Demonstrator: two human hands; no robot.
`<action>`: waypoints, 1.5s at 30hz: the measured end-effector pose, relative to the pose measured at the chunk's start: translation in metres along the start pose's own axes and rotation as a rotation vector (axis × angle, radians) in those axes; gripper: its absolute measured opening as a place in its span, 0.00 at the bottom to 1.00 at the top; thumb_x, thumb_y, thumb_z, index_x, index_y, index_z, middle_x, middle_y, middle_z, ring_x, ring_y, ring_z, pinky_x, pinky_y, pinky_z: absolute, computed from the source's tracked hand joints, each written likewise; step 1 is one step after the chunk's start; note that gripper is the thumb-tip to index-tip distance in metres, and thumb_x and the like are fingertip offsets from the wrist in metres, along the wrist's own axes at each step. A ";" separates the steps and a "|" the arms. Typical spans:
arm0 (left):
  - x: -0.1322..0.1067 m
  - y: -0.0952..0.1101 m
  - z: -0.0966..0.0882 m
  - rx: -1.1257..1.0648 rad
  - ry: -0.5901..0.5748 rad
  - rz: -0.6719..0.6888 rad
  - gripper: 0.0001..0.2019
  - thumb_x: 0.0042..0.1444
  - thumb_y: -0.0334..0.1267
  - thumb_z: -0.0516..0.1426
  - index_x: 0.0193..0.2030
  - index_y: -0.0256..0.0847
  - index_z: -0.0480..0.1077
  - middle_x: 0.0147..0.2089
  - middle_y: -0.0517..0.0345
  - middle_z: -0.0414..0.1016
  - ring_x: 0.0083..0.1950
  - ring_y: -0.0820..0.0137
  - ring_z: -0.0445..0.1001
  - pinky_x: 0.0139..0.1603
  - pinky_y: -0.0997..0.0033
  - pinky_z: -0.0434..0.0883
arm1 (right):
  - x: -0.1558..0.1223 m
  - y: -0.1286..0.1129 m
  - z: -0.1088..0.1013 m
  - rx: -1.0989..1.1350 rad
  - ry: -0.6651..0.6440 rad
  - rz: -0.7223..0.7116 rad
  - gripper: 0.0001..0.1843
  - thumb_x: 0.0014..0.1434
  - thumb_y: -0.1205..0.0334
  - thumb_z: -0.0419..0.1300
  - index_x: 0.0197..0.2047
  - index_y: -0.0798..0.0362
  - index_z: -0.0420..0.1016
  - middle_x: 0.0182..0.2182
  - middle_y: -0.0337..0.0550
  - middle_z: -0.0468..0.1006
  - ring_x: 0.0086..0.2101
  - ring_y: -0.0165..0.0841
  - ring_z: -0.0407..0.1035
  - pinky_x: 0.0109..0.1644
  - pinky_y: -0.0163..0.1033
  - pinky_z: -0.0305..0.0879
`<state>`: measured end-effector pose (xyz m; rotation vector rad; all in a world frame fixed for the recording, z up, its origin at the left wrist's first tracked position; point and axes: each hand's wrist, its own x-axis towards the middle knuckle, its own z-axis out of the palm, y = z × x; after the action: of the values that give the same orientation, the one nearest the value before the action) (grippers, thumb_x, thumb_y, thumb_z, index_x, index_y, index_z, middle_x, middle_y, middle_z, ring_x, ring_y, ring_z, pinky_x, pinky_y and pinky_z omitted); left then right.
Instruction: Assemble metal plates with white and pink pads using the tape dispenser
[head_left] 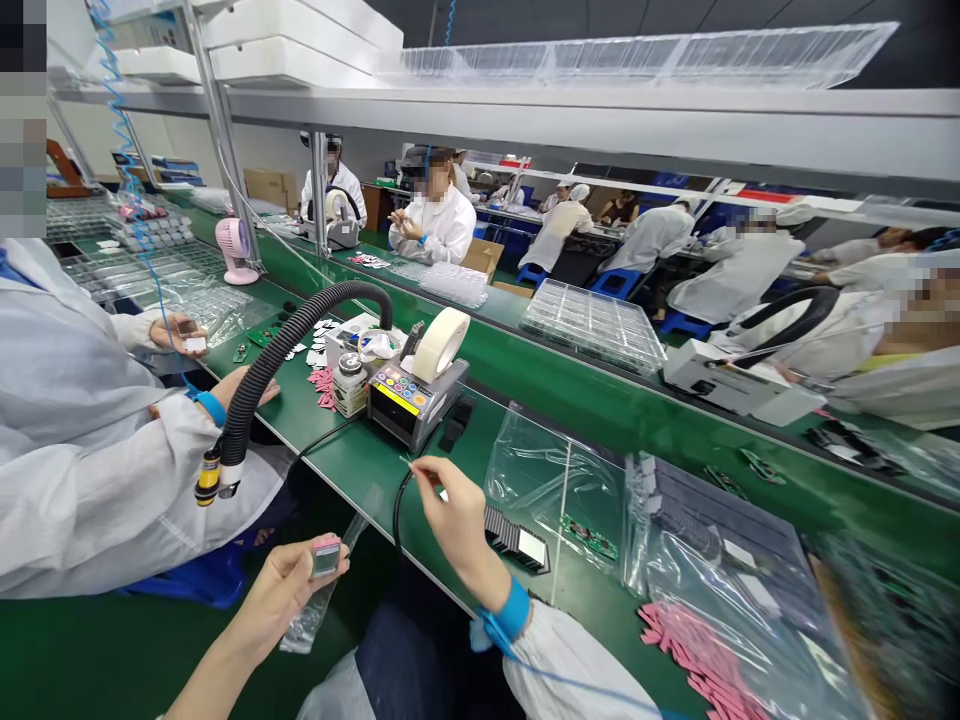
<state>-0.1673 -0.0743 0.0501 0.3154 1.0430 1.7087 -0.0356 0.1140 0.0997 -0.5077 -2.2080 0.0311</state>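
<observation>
My left hand (283, 592) grips a small square display module (325, 562) between thumb and fingers, off the front edge of the bench. The module has a grey face and a pink edge. My right hand (454, 505) is raised just in front of the tape dispenser (405, 400), thumb and forefinger pinched together. A tiny pale bit shows at the fingertips, too small to name. On the dispenser sits a roll of cream tape (441, 345). Beneath my right wrist, a dark ribbed strip with a white square (532, 547) lies on the bench.
A white bottle (349, 385) stands beside the dispenser. A black fume hose (281, 345) arches at left, near a co-worker's sleeve (112, 450). Pink pieces (701, 650), clear plastic bags (525, 460) and green circuit boards (590, 537) lie right. A shelf (562, 120) crosses overhead.
</observation>
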 end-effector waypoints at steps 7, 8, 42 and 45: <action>-0.004 -0.005 0.010 0.010 -0.059 -0.003 0.15 0.45 0.48 0.66 0.37 0.43 0.81 0.38 0.50 0.83 0.40 0.62 0.80 0.52 0.59 0.74 | 0.047 0.020 0.042 -0.246 -0.138 -0.165 0.06 0.64 0.66 0.54 0.41 0.56 0.71 0.32 0.37 0.74 0.32 0.28 0.69 0.34 0.35 0.66; -0.006 -0.004 0.010 0.016 -0.068 -0.004 0.15 0.46 0.49 0.65 0.38 0.42 0.81 0.38 0.50 0.83 0.41 0.62 0.80 0.52 0.58 0.74 | 0.052 0.020 0.045 -0.291 -0.159 -0.171 0.05 0.63 0.66 0.55 0.40 0.57 0.71 0.31 0.38 0.73 0.32 0.28 0.69 0.34 0.35 0.66; -0.025 -0.015 0.001 -0.118 0.026 -0.009 0.17 0.44 0.50 0.66 0.37 0.41 0.80 0.36 0.51 0.83 0.40 0.61 0.80 0.52 0.54 0.74 | 0.057 0.000 0.051 -0.335 -0.337 -0.007 0.07 0.63 0.63 0.56 0.41 0.57 0.70 0.37 0.41 0.73 0.34 0.29 0.69 0.37 0.37 0.69; -0.024 -0.018 -0.003 -0.119 0.037 -0.007 0.17 0.44 0.50 0.66 0.37 0.41 0.79 0.37 0.51 0.83 0.41 0.60 0.80 0.53 0.52 0.73 | 0.056 -0.014 0.057 -0.145 -0.387 0.045 0.07 0.63 0.62 0.56 0.38 0.58 0.71 0.32 0.38 0.72 0.32 0.28 0.69 0.37 0.38 0.69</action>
<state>-0.1483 -0.0957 0.0409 0.2043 0.9630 1.7682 -0.1147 0.1306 0.1076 -0.6773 -2.5897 -0.0077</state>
